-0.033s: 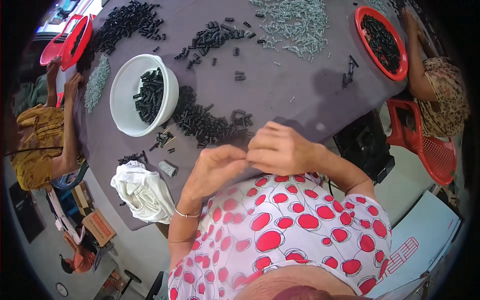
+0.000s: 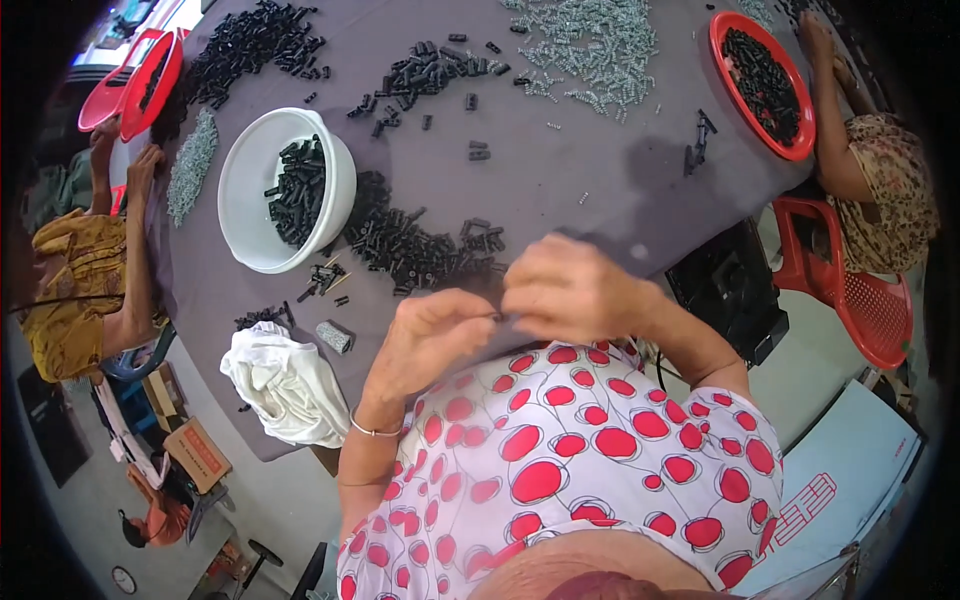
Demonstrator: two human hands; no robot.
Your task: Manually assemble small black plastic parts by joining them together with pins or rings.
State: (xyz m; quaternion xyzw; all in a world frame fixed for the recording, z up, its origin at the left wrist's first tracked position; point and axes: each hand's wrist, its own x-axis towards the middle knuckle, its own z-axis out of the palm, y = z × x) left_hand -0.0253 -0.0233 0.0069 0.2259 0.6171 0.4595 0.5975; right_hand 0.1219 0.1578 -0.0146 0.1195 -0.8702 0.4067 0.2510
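Observation:
My left hand [image 2: 440, 335] is closed in a pinch at the table's near edge, in front of my chest. A small dark piece, apparently one of the black parts, shows at its fingertips. Close beside it on the right, my right hand [image 2: 568, 290] has bent fingers smeared by motion; what they hold, if anything, is hidden. Just beyond both hands lies a loose heap of short black tubular parts [image 2: 425, 250]. A white plastic basin [image 2: 235, 205] to the left of that heap holds more black parts.
A white cloth [image 2: 285, 390] and a small grey block-like piece [image 2: 334, 337] lie left of my hands. Metal springs [image 2: 590, 55] and more black parts [image 2: 430, 75] are piled farther back. Co-workers sit left and right, the right one by a red tray [image 2: 805, 145].
My right hand has shifted slightly up and right, and its fingers have blurred. A small gap now shows between the hands, with a dark piece at the left fingertips.

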